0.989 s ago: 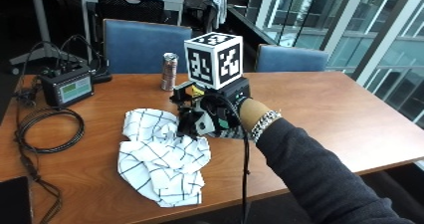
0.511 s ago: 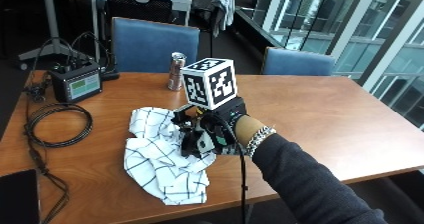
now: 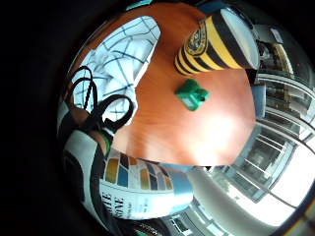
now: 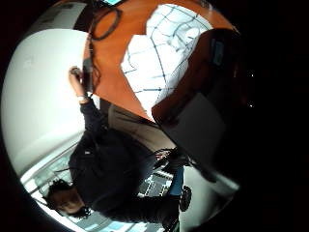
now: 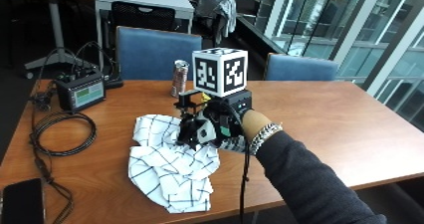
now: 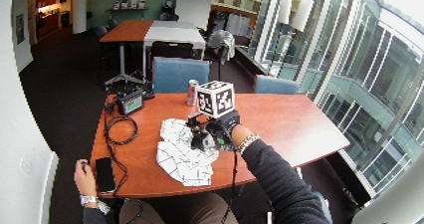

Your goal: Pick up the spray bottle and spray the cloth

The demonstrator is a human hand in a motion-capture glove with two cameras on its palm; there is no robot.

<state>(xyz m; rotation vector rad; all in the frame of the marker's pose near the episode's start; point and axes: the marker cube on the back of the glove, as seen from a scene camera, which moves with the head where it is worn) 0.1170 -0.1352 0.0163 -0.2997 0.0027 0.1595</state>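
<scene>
Little has moved between hand and cloth since half a second ago. The whole outside view has shifted, which I read as camera motion.

Left to right:
- A coiled cable [image 5: 63,134] and a dark phone [image 5: 23,201] lie at the counter's [image 5: 331,114] left end, well apart from the work.
- The checked cloth [image 5: 169,169] lies crumpled mid-counter, with its near corner close to the front edge.
- The gloved right hand [image 5: 228,122] is at the cloth's right edge. The grip looks curled round the spray bottle [image 3: 133,189], whose labelled body sits close against the palm and off the counter.
- A can [image 5: 179,77] stands behind the hand, near the far edge.
- Bare wood runs from there to the right end.

Handling, as judged:
- The bottle is probably rigid plastic with a smooth label, and light to moderate in weight depending on fill, which cannot be seen.
- Hold it at the neck so a finger can reach the trigger.
- The cloth is soft and will shift if brushed.

Room:
- There is open space to the right and above.
- Keep the nozzle aimed left at the cloth, away from the cable side.
</scene>
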